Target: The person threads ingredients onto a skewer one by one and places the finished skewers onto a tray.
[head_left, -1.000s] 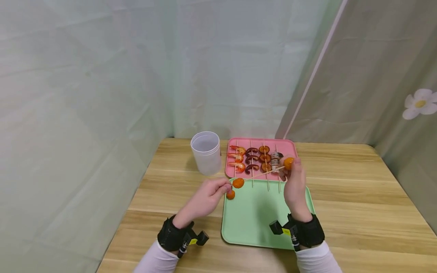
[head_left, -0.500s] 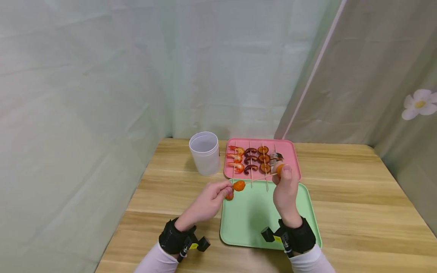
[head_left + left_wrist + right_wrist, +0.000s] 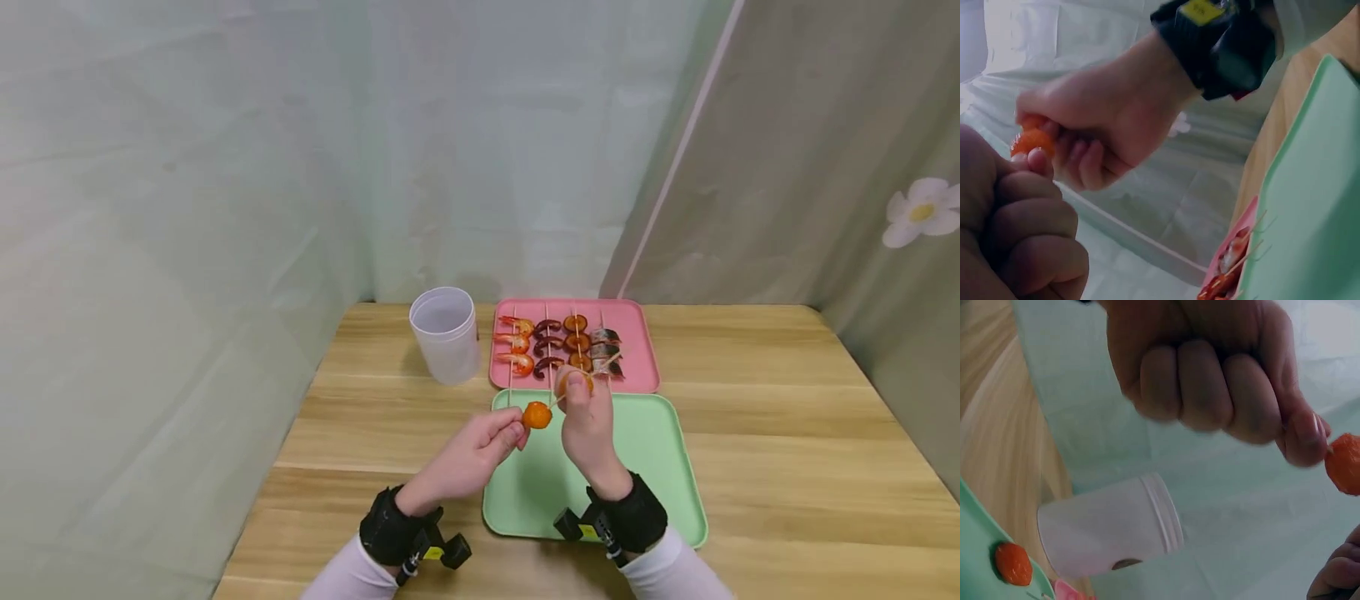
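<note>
My left hand pinches a thin wooden skewer right beside a round orange ball threaded on it. My right hand holds a second orange ball between thumb and fingers, farther along the same skewer, whose tip sticks out past that hand. Both hands are raised over the green tray. In the left wrist view, the first orange ball sits between the two hands' fingertips. A loose orange ball lies on the tray in the right wrist view; in the head view the left hand hides it.
Behind the green tray is a pink tray with skewers of shrimp, curled dark-red pieces, mushroom slices and fish pieces. A white translucent cup stands to their left. Pale curtains hang behind the wooden table.
My right hand has moved left and come close to the left hand, its orange ball now nearer the other ball on the skewer. The left hand has shifted slightly right.
</note>
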Available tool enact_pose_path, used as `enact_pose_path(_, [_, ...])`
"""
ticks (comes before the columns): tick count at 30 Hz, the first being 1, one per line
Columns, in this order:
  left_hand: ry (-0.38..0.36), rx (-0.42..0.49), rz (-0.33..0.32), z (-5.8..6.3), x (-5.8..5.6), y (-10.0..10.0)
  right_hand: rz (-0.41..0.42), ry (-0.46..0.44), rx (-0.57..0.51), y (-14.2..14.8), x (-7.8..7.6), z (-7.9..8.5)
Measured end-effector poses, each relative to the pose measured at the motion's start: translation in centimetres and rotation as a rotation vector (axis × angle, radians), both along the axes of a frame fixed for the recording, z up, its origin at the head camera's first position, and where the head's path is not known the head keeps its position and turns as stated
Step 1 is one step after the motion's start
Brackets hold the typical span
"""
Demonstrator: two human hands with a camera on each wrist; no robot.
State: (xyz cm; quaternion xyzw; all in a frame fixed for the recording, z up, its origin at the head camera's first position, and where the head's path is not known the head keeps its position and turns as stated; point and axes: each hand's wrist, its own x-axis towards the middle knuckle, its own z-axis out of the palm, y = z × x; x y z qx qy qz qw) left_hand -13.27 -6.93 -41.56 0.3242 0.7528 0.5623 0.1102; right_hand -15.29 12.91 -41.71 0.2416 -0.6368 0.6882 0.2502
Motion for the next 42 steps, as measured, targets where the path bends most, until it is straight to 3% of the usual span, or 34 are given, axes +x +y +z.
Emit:
enact_pose_path(7, [-0.013, -0.037, 0.067, 0.0, 0.0, 0.2, -0.007, -0.052, 0.054, 0.0, -0.3, -0.4])
enact_pose_path(42, [-0.025, -0.047, 0.073, 0.8, -0.4, -1.0, -0.025, -0.085, 0.132, -0.3, 0.2, 0.3])
